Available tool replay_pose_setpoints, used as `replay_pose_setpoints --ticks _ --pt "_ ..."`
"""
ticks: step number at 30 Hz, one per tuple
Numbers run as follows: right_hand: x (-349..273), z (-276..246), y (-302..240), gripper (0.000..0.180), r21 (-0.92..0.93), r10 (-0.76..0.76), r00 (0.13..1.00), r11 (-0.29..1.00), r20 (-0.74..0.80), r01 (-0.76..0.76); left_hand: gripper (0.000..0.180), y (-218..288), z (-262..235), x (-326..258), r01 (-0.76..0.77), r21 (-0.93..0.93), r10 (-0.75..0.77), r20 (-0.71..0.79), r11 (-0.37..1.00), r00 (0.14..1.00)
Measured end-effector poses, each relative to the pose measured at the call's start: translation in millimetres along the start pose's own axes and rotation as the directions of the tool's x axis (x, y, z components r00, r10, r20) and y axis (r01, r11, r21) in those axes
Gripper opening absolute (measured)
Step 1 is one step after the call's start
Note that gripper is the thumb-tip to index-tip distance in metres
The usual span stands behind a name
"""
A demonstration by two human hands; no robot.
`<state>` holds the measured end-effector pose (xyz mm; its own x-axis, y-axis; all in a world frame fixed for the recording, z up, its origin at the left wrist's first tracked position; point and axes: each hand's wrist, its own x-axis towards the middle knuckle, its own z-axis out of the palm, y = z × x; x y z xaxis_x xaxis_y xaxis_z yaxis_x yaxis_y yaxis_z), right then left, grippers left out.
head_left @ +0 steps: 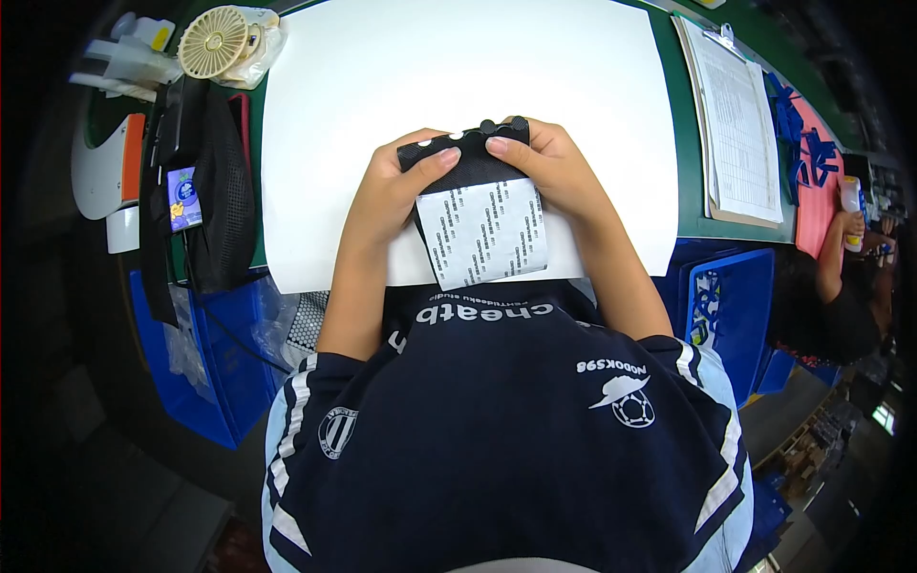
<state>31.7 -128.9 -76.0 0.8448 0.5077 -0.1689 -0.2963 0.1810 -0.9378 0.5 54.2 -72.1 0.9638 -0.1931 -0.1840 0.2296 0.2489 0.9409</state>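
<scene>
- Nearest, at 6 o'clock, the person's dark shirt (pixel 506 430) with white stripes fills the lower frame, with both forearms rising from it toward the centre.
- The left hand (pixel 387 196) is closed on the left edge of a black pad (pixel 468 162): thumb lying across its top face, fingers curled underneath.
- The right hand (pixel 554 172) is closed on the pad's right edge the same way, thumb pressed on top near the upper corner.
- The pad sits between the hands at the centre, held just above the table edge; small round studs, some white and some black, line its far edge.
- A white label (pixel 487 232) with rows of small print lies over the pad's near half, tilted a little and hanging toward 6 o'clock.
- Under the hands a large white sheet (pixel 458 67) covers the green table (pixel 688 143), reaching out to 12 o'clock.
- At 8 o'clock a blue bin (pixel 224 363) with clear bags stands below the table edge; another blue bin (pixel 731 306) stands at 4 o'clock.
- At 9 o'clock dark mesh fabric (pixel 224 191) lies beside a small phone (pixel 183 198) with a lit screen.
- At 2 o'clock a clipboard (pixel 740 124) with a printed form lies beside the sheet.
- At 11 o'clock a small cream fan (pixel 215 40) lies at the sheet's corner.
- Far off at 3 o'clock another person's arm (pixel 836 248) shows beside a pink surface.
</scene>
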Motion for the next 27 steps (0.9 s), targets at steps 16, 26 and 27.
replay_pose_setpoints --ticks 16,26,27 --pt "6 1 -14 0.020 -0.288 -0.048 0.998 0.957 -0.030 0.038 0.018 9 -3 3 0.069 0.016 -0.069 0.023 0.998 0.997" --pt "-4 6 -7 0.013 -0.144 -0.043 0.998 0.989 -0.044 0.036 0.020 2 -7 0 -0.019 0.073 0.008 0.146 0.997 0.989" --pt "-4 5 -5 0.014 -0.129 -0.048 0.998 0.991 -0.039 0.042 0.020 1 -8 0 -0.027 0.073 0.016 0.143 0.997 0.990"
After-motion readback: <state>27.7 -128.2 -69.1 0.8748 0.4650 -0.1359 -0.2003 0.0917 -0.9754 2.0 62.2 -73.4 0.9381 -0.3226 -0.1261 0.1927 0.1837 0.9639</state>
